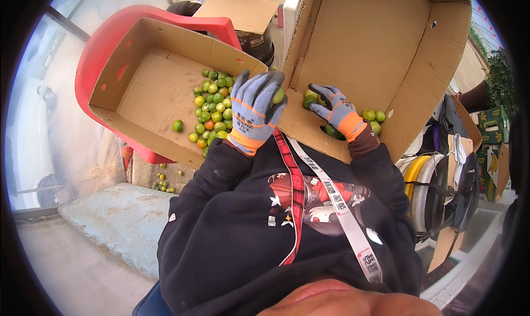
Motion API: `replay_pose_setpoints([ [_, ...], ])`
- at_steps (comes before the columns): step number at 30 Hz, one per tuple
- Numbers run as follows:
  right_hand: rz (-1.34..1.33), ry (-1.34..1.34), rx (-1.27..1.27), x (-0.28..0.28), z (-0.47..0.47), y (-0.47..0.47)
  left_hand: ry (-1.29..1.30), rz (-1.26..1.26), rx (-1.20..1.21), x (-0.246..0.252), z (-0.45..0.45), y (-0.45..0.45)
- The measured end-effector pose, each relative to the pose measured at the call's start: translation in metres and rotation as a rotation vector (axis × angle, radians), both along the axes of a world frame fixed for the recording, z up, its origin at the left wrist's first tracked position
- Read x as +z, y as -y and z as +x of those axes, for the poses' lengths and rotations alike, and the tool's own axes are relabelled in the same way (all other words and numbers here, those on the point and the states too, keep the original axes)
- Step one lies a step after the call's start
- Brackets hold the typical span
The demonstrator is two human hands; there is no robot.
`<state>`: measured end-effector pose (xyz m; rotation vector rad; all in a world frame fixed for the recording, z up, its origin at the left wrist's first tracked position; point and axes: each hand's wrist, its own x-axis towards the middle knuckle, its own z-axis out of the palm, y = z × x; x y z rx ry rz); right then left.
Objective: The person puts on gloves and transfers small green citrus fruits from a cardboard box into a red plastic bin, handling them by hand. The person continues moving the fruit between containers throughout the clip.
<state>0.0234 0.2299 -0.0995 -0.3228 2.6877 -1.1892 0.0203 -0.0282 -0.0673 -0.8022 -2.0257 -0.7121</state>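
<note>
My left hand (257,105), in a grey and orange work glove, holds a green tomato (278,95) between thumb and fingers at the near right side of a cardboard box (145,80). Many small green and some orange tomatoes (212,109) are heaped beneath and beside it. My right hand (335,107), gloved alike, reaches into a larger, tilted cardboard box (360,38), its fingers around green tomatoes (310,97); whether it grips them cannot be told. More green tomatoes (374,119) lie right of that wrist in the same box.
A red plastic chair (93,67) holds the left box. Loose tomatoes (163,183) lie on the ground below, near a pale blue board (124,220). A black bucket (258,47) with cardboard on top stands behind. Reels (422,192), bags and printed boxes (492,125) are at the right.
</note>
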Motion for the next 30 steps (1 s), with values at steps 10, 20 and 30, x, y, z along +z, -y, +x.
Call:
replay_pose_setpoints([
  [10, 0.357, -0.058, 0.217, -0.022, -0.007, 0.012, 0.095, 0.053, 0.141, -0.018, 0.008, 0.018],
  [20, -0.789, 0.362, 0.144, 0.015, 0.001, -0.007, 0.183, -0.135, -0.237, 0.005, 0.019, -0.018],
  [30, -0.535, 0.101, -0.091, 0.004, -0.018, -0.023, 0.032, 0.033, -0.051, -0.007, 0.005, 0.006],
])
